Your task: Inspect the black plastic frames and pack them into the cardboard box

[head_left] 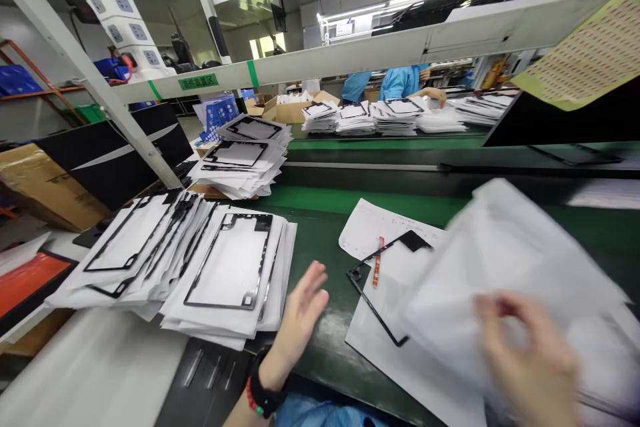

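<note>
My right hand [535, 353], smeared a little by motion, pinches a thin white packing sheet [480, 247] raised over the right side of the bench. Beneath that sheet, a thin black rectangular frame [414, 240] lies partly covered on white sheets [373, 340]. A red-and-white pen-like stick [377, 270] rests at the frame's upper left, by a paper with handwriting [365, 223]. My left hand [303, 303] hovers with fingers apart, holding nothing, just right of a stack of white sheets [285, 267] topped by another black frame [263, 267].
More stacks of sheets and frames stand at left [125, 240] and behind [240, 167]. A metal rail [320, 67] crosses above the green bench. Beyond it, a person in blue sleeves [400, 83] is beside further stacks [395, 117]. A yellow label sheet [585, 53] hangs at upper right.
</note>
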Demonstrator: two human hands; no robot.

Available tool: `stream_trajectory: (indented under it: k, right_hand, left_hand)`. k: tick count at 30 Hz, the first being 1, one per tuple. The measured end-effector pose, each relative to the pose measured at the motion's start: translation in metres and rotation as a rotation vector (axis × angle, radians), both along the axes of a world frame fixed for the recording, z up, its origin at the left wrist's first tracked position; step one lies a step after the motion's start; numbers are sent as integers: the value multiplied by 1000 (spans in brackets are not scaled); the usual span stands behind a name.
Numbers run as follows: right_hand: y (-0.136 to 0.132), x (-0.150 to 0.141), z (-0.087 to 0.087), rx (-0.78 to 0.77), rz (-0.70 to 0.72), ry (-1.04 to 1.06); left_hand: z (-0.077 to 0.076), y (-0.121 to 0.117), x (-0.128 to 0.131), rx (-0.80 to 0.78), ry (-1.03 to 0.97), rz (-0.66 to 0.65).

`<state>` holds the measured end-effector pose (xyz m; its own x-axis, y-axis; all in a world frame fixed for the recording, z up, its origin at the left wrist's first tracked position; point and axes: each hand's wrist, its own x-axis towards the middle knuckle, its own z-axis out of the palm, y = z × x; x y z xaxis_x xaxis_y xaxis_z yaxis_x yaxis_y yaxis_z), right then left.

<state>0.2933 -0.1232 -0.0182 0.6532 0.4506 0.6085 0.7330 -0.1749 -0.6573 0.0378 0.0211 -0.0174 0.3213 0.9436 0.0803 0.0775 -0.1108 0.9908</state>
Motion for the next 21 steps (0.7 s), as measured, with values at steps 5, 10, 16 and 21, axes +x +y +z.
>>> stream_trajectory:
  k: [5, 10, 16, 21]
  right_hand:
    - [26, -86, 13, -5, 694, -79]
    - [15, -61, -9, 50, 271, 197]
    - [8, -55, -3, 6, 484, 939]
    - [-4, -58, 5, 37, 612, 1028]
  left_hand:
    - [-8, -20, 36, -306, -151, -142]
    - [-5, -28, 27, -350, -158, -103]
    - [11, -27, 21, -361, -158, -87]
    - [22, -1, -25, -351, -28, 46]
